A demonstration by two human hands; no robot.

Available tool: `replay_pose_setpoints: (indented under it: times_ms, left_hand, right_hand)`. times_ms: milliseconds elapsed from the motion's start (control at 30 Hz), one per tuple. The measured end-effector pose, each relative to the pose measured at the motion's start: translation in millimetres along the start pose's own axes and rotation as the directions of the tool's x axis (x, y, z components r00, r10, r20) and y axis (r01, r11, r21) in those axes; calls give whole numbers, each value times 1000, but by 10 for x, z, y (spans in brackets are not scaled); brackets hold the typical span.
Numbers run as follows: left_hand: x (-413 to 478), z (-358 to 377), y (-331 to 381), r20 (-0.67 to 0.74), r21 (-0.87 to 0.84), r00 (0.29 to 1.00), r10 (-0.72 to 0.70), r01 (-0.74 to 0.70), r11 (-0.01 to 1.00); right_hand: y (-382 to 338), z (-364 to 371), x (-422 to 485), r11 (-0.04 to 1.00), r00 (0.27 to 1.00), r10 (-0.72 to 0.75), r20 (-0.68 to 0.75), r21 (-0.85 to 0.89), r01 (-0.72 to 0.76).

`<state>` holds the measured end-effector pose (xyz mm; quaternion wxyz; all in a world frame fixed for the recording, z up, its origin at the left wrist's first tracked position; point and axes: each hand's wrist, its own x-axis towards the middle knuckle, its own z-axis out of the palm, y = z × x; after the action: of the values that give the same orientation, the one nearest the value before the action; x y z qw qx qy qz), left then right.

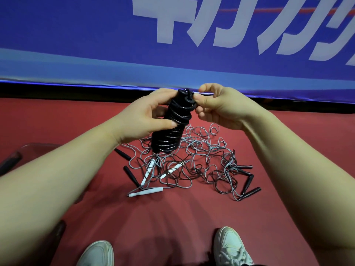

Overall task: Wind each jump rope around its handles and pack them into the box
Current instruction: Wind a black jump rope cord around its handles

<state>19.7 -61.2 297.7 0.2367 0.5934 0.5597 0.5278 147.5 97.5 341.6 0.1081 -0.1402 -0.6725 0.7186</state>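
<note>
Gripping the rope (171,129) to steady it above the pile (192,167), left hand (146,116) lets right hand (217,106) pinch the top loop.

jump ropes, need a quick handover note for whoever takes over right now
Left hand grips the wound black rope around its middle.
Right hand pinches its top end; the tuck looks unfinished.
Tangled pile of grey and black ropes lies on the red floor below.
Done: one rope nearly wound.
Left: secure it, pack it, then wind the pile.
</note>
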Motion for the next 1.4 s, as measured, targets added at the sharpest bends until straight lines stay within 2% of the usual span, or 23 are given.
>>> replay_pose_setpoints:
  times_ms: [67,233,300,400,500,700,833,1000,1167,1300,1400]
  left_hand:
    - [-4,9,24,16,-33,1000,-14,15,999]
    - [-28,-22,25,151,-30,983,-106,112,993]
    - [-47,-43,32,192,-10,972,-138,143,990]
    - [-45,-92,85,170,-21,975,-144,150,989]
    - [-22,-149,136,111,-49,979,-170,176,983]
    - [-40,-268,161,20,-130,977,-212,213,968]
    - [-54,-256,171,18,-153,979,-202,203,967]
    - [-46,-201,200,-28,-224,981,-190,179,958]
    - [16,-30,214,-80,-262,976,-204,176,949]
    - [102,126,232,-347,-198,908,-235,174,965]
    - [101,172,194,-418,-84,891,-179,158,984]
  right_hand:
    - [-8,-20,-5,999,999,-2,54,-37,4]
    - [62,-104,-56,994,944,80,321,-96,-51]
    - [117,-94,-39,994,933,88,348,-95,-58]
    - [167,-26,14,997,969,29,245,-79,-10]
    - [179,28,69,1000,985,-11,173,29,6]
    - [220,121,93,996,985,37,170,78,-51]
    - [204,225,103,976,986,21,165,209,-56]
    - [128,337,92,916,996,24,88,398,-57]
    - [119,419,103,962,987,-51,-155,258,90]
    - [141,444,131,975,980,-42,-196,205,83]
    - [133,400,117,995,972,-76,-225,51,89]
